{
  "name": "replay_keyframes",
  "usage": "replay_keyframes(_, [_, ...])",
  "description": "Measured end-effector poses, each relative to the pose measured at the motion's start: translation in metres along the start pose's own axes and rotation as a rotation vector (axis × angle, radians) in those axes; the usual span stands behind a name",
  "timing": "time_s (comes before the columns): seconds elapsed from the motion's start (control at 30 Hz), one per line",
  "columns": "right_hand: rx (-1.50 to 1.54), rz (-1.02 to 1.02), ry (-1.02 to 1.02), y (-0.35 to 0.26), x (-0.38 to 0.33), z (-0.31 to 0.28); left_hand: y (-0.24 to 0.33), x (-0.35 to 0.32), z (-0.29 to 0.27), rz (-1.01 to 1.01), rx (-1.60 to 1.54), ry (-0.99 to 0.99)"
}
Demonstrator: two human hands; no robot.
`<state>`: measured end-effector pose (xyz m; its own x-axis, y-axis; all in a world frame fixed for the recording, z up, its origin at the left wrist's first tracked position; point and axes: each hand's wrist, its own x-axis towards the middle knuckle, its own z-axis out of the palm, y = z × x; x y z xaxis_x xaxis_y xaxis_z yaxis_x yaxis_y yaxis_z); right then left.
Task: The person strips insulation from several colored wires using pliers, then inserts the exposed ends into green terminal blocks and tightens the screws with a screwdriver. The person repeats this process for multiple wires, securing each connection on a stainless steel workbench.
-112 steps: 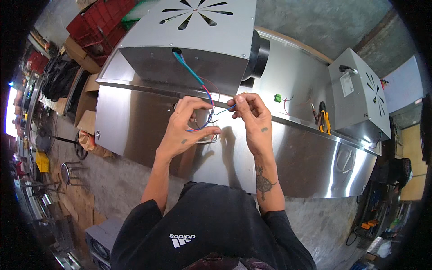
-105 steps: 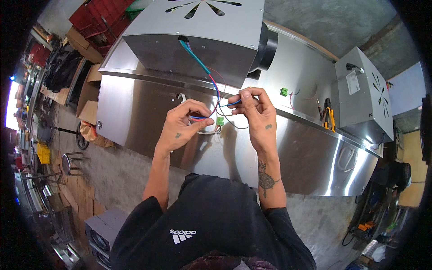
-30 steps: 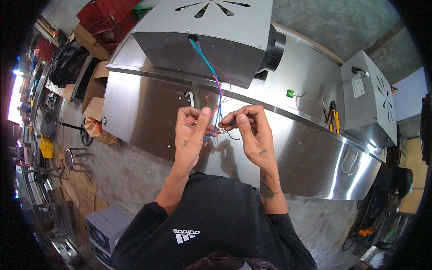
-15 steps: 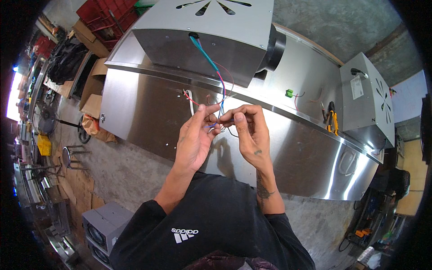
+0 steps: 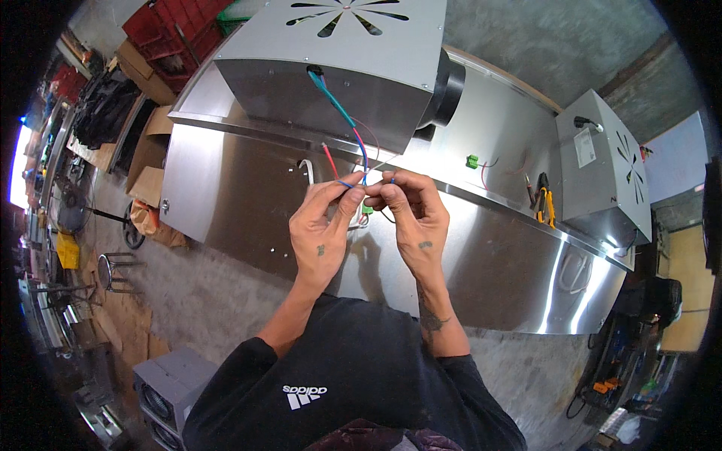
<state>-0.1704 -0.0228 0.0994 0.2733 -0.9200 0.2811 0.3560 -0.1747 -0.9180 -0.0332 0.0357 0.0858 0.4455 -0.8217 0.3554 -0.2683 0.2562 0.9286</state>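
Observation:
My left hand is closed in a pinch on a blue wire, thumb against forefinger. Close to its right, my right hand pinches too; a bit of blue shows at its fingertips, and the wire between the fingers is partly hidden. A teal-sleeved cable comes out of a grey metal box and splits into thin wires leading to my fingers. Above the left fingers a red wire sticks up. Just under the fingertips hangs a small green connector, partly covered.
The box stands on a stainless steel surface, its black round outlet facing right. Farther right are another green connector, yellow-handled pliers and a second grey box. A stool stands on the floor at left.
My left hand has turned, so its back and thumb now show, and both hands' fingertips are nearer each other. The red wire points upward, and the green connector beneath has come into sight.

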Motion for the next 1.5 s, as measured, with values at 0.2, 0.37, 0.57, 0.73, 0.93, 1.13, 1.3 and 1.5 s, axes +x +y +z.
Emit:
replay_keyframes(0.2, [-0.006, -0.006, 0.025, 0.004, 0.002, -0.001, 0.009, 0.01, 0.004, 0.005, -0.184, -0.042])
replay_keyframes(0.37, [0.022, -0.022, 0.034, 0.003, 0.002, 0.001, 0.011, 0.008, 0.005, 0.127, -0.09, -0.046])
replay_keyframes(0.57, [-0.042, 0.001, 0.006, 0.003, 0.002, 0.005, 0.012, 0.007, 0.005, 0.138, 0.117, 0.095])
replay_keyframes(0.73, [-0.054, 0.074, -0.018, 0.004, -0.001, 0.006, 0.012, 0.012, 0.003, 0.101, 0.04, 0.047])
replay_keyframes(0.93, [-0.139, 0.017, -0.005, 0.002, -0.003, 0.012, 0.014, 0.013, 0.002, -0.09, -0.325, 0.038])
replay_keyframes(1.13, [-0.263, -0.048, 0.021, 0.012, -0.002, 0.009, 0.014, 0.017, -0.005, -0.187, -0.379, -0.045])
replay_keyframes(1.3, [-0.284, -0.061, 0.023, 0.01, 0.001, 0.01, 0.016, 0.023, -0.012, -0.24, -0.399, -0.111])
replay_keyframes(1.5, [-0.296, -0.04, 0.004, 0.013, 0.001, 0.009, 0.014, 0.025, -0.014, -0.276, -0.448, -0.126])
